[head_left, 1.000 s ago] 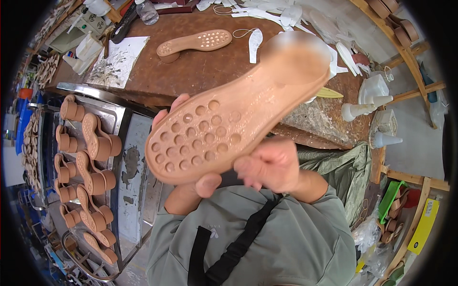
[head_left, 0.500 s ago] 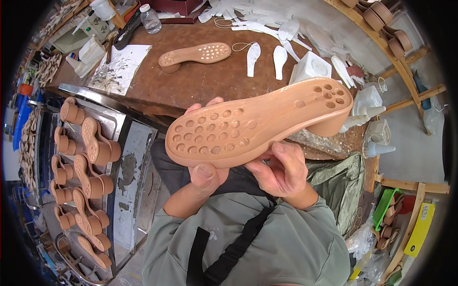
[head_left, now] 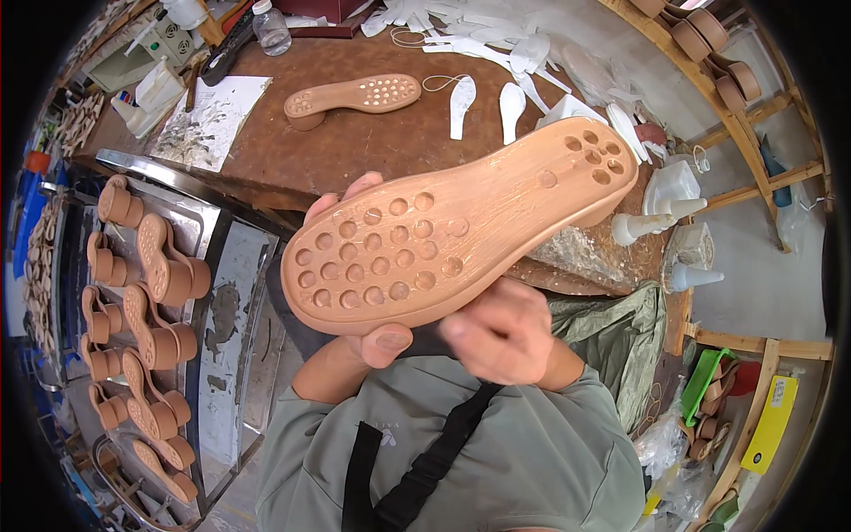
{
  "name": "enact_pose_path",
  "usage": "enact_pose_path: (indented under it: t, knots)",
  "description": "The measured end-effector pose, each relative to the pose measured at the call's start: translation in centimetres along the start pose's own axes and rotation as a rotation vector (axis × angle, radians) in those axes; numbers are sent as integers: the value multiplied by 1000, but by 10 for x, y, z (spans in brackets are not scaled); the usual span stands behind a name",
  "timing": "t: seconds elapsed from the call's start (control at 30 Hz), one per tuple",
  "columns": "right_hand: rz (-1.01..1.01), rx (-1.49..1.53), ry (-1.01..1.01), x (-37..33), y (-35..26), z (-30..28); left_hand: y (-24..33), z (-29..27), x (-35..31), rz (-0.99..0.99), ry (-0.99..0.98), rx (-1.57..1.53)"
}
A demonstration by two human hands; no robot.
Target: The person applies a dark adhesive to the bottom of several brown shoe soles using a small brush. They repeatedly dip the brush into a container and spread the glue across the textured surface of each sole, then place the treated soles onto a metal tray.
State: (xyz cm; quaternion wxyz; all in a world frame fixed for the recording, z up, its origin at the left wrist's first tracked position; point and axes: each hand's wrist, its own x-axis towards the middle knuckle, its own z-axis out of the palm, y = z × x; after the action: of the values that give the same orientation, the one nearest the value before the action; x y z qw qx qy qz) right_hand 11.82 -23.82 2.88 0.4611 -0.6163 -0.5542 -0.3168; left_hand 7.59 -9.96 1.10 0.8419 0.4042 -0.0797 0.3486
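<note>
A tan shoe sole (head_left: 425,239) with a block heel is held up over my lap, its face with round hollows toward me. Its surface looks glossy. My left hand (head_left: 383,344) grips the wide toe end, thumb on the near edge and fingers around the far edge. Close by the near edge at mid-length is my right hand (head_left: 505,332), curled closed and somewhat blurred. Whatever its fingers may hold is hidden. A second tan sole (head_left: 377,93) lies on the brown worktable (head_left: 266,164) beyond.
Two white insole-shaped pieces (head_left: 511,111) and white scraps (head_left: 505,35) lie on the table. Left stands a metal rack (head_left: 235,328) bearing several tan soles (head_left: 166,262). White nozzle bottles (head_left: 669,191) stand at the right, by green cloth (head_left: 612,341). A clear bottle (head_left: 271,31) stands at the back.
The sole has shifted left and tilted, its toe end lower and its heel end higher. My right hand has come slightly down and left, its fingers curling in from a pinch at the edge.
</note>
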Motion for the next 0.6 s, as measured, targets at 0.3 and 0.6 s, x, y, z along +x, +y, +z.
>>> enact_pose_path:
  t: [0.3, 0.6]
  knots:
    - [633, 372, 53, 16, -17, -16, 3, -1, -3, 31, 34, 43]
    - [502, 291, -104, 33, -18, -34, 16, -6, -3, 85, -49, 171]
